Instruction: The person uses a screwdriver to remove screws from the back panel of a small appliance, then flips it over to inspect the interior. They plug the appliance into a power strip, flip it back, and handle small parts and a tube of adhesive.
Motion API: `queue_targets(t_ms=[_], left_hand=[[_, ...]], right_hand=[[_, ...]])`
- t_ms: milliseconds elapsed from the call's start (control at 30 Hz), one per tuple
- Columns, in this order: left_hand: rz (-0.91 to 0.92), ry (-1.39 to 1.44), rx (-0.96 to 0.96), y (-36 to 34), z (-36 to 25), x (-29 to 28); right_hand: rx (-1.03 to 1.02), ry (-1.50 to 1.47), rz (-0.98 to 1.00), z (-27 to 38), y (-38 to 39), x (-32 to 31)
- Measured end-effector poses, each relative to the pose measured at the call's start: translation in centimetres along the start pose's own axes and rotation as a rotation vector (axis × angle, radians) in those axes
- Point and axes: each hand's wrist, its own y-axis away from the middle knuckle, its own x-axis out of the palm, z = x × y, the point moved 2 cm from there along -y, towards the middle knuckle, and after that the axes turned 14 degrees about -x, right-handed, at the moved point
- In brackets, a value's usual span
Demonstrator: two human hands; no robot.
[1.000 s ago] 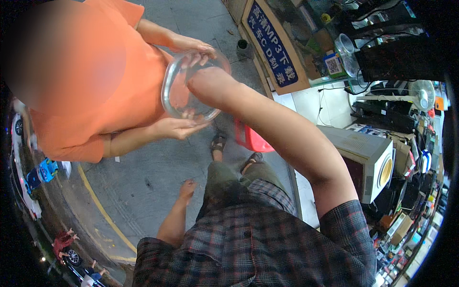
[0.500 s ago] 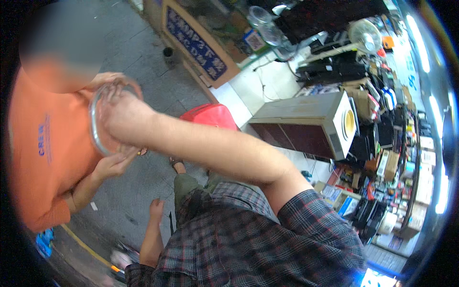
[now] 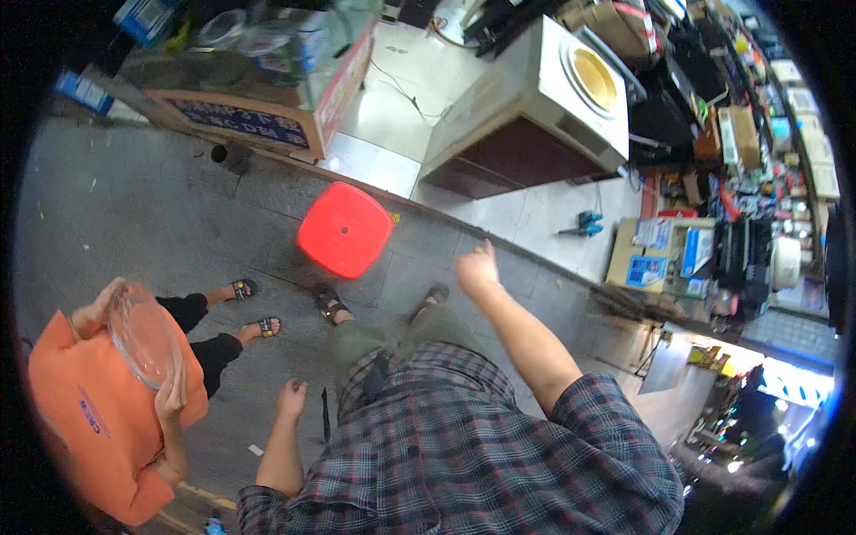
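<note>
Over the pavement hangs my right hand [image 3: 478, 269], with nothing visible in it; one finger is stretched out and the others are partly bent. It is nearest to a red plastic stool [image 3: 344, 230] with a small hole in its seat. My left hand [image 3: 292, 400] hangs low by my side, fingers loosely bent and a little apart, holding nothing that I can see. At the left, a person in an orange shirt [image 3: 85, 419] holds a clear round bowl [image 3: 143, 334] in both hands. What the bowl contains cannot be made out.
A large speaker-like cabinet [image 3: 499, 134] with a yellow-ringed cone lies on the white-tiled floor [image 3: 388, 169]. A glass counter [image 3: 267, 102] with a blue sign stands at the far left. Cluttered goods and an open cardboard box [image 3: 637, 259] lie to the right, beside a step edge.
My right hand has left the bowl and swung right, down past the stool. The person with the bowl now appears lower and further left, and my view has turned.
</note>
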Motion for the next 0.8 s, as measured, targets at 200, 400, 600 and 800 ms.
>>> queue_targets(t_ms=[200,400,600,800], left_hand=[[-0.122,-0.144,0.271,2.5,-16.9,2.3],[0.136,0.081,0.607,11.4,-47.4,12.5],[0.316,0.645,0.810,19.6,-67.4,17.1],[0.063,0.962,0.840,24.0,-78.0,16.6]], right_hand=[[0.466,-0.566,0.117,-12.7,14.8,24.3],[0.608,-0.974,-0.194,-20.2,23.2,33.6],[0.656,-1.296,-0.758,-34.8,20.4,23.1],[0.363,-1.828,-1.185,-47.5,13.4,4.8]])
